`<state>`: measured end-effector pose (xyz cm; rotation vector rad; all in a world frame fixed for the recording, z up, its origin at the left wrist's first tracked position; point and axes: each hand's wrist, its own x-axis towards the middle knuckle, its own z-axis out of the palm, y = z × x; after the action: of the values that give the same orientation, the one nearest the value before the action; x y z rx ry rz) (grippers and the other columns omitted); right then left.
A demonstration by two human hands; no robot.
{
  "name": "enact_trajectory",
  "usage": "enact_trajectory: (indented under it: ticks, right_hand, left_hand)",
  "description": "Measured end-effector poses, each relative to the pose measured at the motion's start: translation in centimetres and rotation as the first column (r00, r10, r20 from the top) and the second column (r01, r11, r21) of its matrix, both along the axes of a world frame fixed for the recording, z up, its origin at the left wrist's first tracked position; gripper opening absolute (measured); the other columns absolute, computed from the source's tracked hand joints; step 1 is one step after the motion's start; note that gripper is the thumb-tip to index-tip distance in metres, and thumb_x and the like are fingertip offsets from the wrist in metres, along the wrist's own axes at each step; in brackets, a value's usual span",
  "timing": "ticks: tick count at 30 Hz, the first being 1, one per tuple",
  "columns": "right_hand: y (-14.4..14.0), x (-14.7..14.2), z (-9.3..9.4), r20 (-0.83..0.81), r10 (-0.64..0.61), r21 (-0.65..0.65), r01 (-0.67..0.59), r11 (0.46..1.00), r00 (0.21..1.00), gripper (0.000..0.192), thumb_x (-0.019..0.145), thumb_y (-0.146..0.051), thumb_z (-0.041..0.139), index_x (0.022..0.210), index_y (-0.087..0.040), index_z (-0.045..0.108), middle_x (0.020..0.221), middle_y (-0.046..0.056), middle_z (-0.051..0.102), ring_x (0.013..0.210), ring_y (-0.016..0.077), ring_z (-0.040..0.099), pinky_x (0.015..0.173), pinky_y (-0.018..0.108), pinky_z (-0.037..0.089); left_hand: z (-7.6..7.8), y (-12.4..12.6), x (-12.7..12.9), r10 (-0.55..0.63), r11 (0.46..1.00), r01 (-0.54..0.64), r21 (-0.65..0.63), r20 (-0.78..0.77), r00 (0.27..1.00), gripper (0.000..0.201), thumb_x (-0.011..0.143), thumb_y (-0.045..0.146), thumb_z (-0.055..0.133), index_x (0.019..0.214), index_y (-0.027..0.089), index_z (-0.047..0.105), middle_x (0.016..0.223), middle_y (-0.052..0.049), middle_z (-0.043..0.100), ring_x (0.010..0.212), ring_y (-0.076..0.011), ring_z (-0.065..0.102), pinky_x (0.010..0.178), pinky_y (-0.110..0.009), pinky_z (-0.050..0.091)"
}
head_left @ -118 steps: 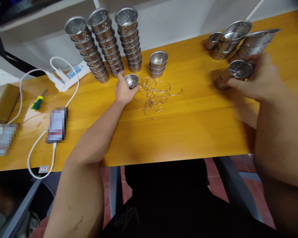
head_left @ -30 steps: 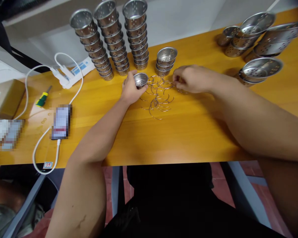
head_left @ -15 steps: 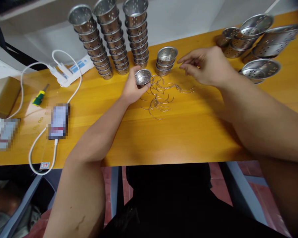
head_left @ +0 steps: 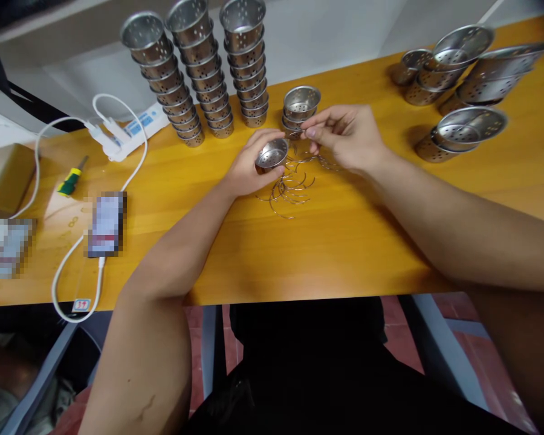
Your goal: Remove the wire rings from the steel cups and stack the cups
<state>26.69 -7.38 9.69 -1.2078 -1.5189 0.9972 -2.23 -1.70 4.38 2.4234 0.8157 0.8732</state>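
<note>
A small perforated metal cup (head_left: 272, 154) is held by my left hand (head_left: 250, 166), thumb and fingers wrapped around its sides, its mouth tilted up toward me. Close to its right, my right hand (head_left: 340, 136) pinches a thin curved wire (head_left: 294, 132) between thumb and fingertips. The wire's far end reaches toward the cup's rim; whether it touches cannot be made out. Several loose curved wires (head_left: 290, 190) lie in a tangle on the table below both hands. A short stack of perforated cups (head_left: 301, 103) stands just behind, partly hidden by my right hand.
Tall stacks of perforated cups (head_left: 188, 78) stand at the back left. More perforated cups (head_left: 462, 130) are at the right. On the left lie a power strip (head_left: 140, 130), a phone (head_left: 107, 225) on a white cable, a green-yellow screwdriver (head_left: 70, 181) and a cardboard box (head_left: 9, 178).
My right hand has moved left and down, from beside the short stack to near the held cup, and a wire now shows in its pinch. The held cup has shifted slightly right and down.
</note>
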Motion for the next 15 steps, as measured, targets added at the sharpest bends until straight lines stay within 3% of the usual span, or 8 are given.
enact_trajectory:
  ticks: [6, 11, 15]
  right_hand:
    - [-0.4, -0.3, 0.2, -0.011, -0.029, 0.029, 0.029, 0.999, 1.000, 0.091, 0.077, -0.116, 0.103, 0.119, -0.038, 0.082, 0.132, 0.008, 0.094, 0.100, 0.0338, 0.076, 0.116, 0.074, 0.071]
    - [-0.1, -0.3, -0.1, 0.001, -0.068, 0.037, 0.068, 0.997, 0.998, 0.095, 0.074, -0.120, 0.099, 0.116, -0.038, 0.079, 0.133, 0.011, 0.093, 0.096, 0.0337, 0.075, 0.113, 0.072, 0.070]
    - [-0.2, -0.4, 0.1, -0.049, -0.102, 0.029, 0.103, 0.994, 0.994, 0.095, 0.070, -0.119, 0.104, 0.113, -0.038, 0.079, 0.128, 0.008, 0.093, 0.091, 0.0309, 0.072, 0.113, 0.072, 0.070]
  left_hand:
    - [0.6, -0.6, 0.2, 0.031, 0.999, -0.031, -0.008, -0.018, 0.999, 0.083, 0.107, 0.084, 0.095, 0.173, 0.039, 0.073, 0.193, -0.009, 0.071, 0.190, -0.0429, 0.063, 0.166, -0.071, 0.045]
    - [0.5, -1.0, 0.4, -0.033, 0.999, 0.033, 0.001, 0.008, 0.999, 0.072, 0.113, 0.076, 0.092, 0.173, 0.040, 0.073, 0.185, -0.007, 0.078, 0.186, -0.0383, 0.069, 0.164, -0.066, 0.051]
    - [0.5, -1.4, 0.7, -0.055, 0.997, 0.057, -0.058, 0.035, 0.998, 0.071, 0.109, 0.077, 0.098, 0.165, 0.038, 0.079, 0.181, -0.008, 0.081, 0.183, -0.0409, 0.071, 0.162, -0.068, 0.053]
